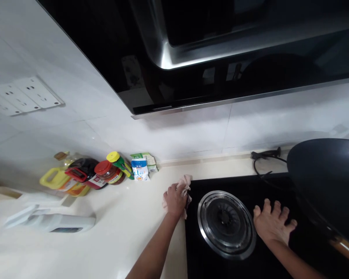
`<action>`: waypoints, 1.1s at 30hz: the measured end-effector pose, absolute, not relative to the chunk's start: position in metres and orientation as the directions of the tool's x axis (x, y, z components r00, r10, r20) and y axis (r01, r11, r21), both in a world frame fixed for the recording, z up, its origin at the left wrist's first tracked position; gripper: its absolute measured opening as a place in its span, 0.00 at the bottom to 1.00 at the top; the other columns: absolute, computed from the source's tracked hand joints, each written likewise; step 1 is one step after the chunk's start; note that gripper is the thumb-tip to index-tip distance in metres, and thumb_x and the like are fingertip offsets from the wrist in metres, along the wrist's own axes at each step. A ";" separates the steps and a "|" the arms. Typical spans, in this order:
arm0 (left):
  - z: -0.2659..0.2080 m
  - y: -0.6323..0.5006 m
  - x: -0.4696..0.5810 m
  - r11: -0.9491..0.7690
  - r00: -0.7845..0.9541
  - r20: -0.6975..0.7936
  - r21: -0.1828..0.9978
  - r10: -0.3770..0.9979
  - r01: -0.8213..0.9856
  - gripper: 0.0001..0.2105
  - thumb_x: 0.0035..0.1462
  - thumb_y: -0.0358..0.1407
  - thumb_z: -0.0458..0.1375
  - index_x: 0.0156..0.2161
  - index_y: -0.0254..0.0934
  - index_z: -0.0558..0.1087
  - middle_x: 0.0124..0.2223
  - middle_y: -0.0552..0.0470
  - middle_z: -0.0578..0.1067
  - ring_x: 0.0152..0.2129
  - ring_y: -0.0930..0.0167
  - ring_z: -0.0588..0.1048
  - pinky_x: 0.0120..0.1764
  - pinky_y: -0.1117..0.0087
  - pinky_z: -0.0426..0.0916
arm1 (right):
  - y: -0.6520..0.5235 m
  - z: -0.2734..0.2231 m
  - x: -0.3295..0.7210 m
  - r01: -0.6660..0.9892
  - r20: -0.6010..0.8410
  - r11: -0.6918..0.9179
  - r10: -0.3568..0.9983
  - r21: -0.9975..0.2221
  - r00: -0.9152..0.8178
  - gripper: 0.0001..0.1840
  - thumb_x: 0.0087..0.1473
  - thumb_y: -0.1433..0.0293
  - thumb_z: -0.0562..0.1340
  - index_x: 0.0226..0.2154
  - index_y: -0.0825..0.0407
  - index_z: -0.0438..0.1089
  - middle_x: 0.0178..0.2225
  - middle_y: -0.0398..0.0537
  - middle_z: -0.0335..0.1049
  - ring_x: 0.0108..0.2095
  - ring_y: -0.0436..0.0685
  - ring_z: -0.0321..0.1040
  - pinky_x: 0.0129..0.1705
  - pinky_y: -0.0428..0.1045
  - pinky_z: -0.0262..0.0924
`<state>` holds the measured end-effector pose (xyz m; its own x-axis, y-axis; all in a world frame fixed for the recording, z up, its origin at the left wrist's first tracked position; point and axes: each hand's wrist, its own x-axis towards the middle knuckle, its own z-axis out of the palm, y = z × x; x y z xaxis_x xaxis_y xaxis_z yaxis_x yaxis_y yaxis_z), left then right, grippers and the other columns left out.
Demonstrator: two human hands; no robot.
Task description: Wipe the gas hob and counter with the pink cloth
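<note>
My left hand (175, 200) is closed over a crumpled pale pink cloth (185, 182), pressed on the white counter at the left edge of the black cooktop (193, 248). Part of the cloth sticks out past my fingers; the rest is hidden under the palm. To the right of the round burner (227, 224) with its shiny metal ring, my right hand (272, 223) has its fingers spread and holds nothing. It is over the cooktop, between the burner and a large dark wok (328, 182). Whether its palm touches the surface I cannot tell.
Against the wall at left stand a yellow-handled oil jug (55, 179), a dark bottle (88, 174), a red-lidded jar (109, 172), a green bottle (120, 164) and packets (140, 169). A grey-white object (59, 223) lies nearer. A black cable (263, 162) runs behind the cooktop. Overhead hangs a range hood (192, 89).
</note>
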<state>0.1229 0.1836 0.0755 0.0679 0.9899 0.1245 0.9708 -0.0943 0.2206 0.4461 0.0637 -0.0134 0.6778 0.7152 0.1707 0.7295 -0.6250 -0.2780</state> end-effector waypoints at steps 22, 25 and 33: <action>0.073 0.200 0.018 0.072 -0.085 0.176 0.082 0.981 0.994 0.20 0.63 0.39 0.59 0.60 0.51 0.74 0.61 0.44 0.71 0.56 0.58 0.67 0.54 0.55 0.62 | 0.063 -0.013 0.454 0.719 0.098 -0.631 0.728 -0.291 0.679 0.39 0.67 0.55 0.40 0.68 0.60 0.59 0.70 0.71 0.49 0.71 0.82 0.39 0.64 0.80 0.39; 0.074 0.171 -0.016 0.135 -0.143 0.166 0.057 0.976 0.989 0.22 0.64 0.40 0.59 0.62 0.51 0.72 0.62 0.44 0.70 0.57 0.57 0.67 0.55 0.54 0.63 | 0.063 -0.014 0.456 0.721 0.100 -0.621 0.732 -0.308 0.674 0.39 0.66 0.54 0.40 0.67 0.61 0.60 0.70 0.72 0.50 0.71 0.83 0.39 0.64 0.81 0.38; 0.078 0.074 -0.102 0.373 -0.372 0.152 0.027 0.916 0.928 0.26 0.66 0.43 0.54 0.67 0.47 0.66 0.63 0.38 0.68 0.57 0.53 0.69 0.53 0.49 0.66 | 0.061 -0.013 0.457 0.726 0.111 -0.609 0.736 -0.320 0.667 0.39 0.66 0.55 0.41 0.67 0.61 0.60 0.70 0.73 0.49 0.70 0.82 0.38 0.63 0.81 0.38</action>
<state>-0.1021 0.0743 0.0777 -0.3724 0.9156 0.1519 0.9275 0.3729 0.0265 0.4570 0.0608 -0.0135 0.6672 0.7365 0.1114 0.7257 -0.6090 -0.3203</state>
